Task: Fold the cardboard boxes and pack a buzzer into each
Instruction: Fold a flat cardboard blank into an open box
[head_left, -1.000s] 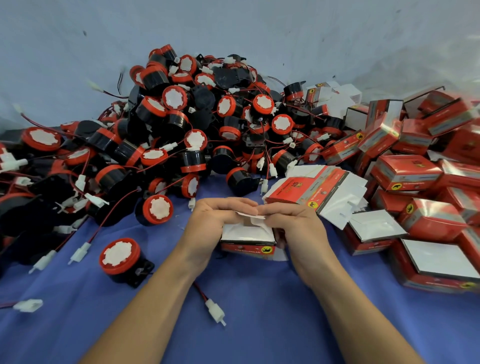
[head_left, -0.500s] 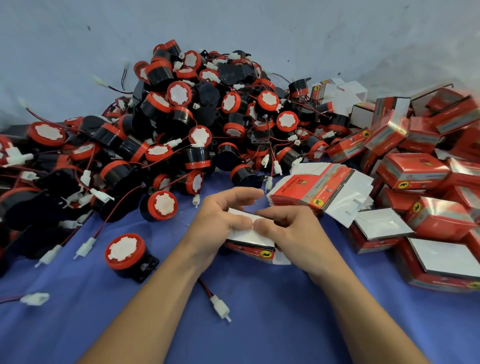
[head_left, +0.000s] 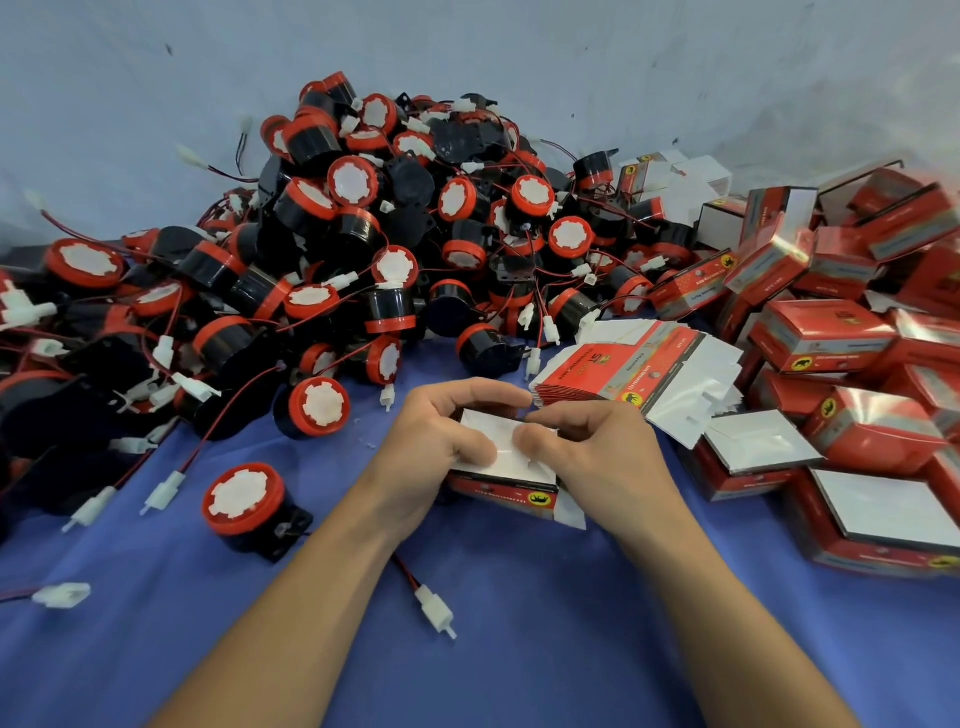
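A small red cardboard box (head_left: 501, 491) with white flaps rests on the blue cloth at centre. My left hand (head_left: 434, 441) grips its left side, thumb pressing on the white top flap. My right hand (head_left: 597, 457) holds the right side, thumb and fingers pinching the same flap. A red wire with a white connector (head_left: 435, 613) trails out from under the box towards me. A single black-and-red buzzer (head_left: 249, 506) lies to the left of my left forearm. A stack of flat unfolded boxes (head_left: 631, 371) lies just behind my right hand.
A large heap of buzzers (head_left: 395, 244) with tangled wires fills the back left against the grey wall. Several folded red boxes (head_left: 831, 338) pile up on the right. Loose white connectors (head_left: 62, 595) lie on the blue cloth (head_left: 571, 649) at the left.
Both thumbs have moved onto the top flap and pressed it flatter. The view has shifted slightly, with the box held in the same spot.
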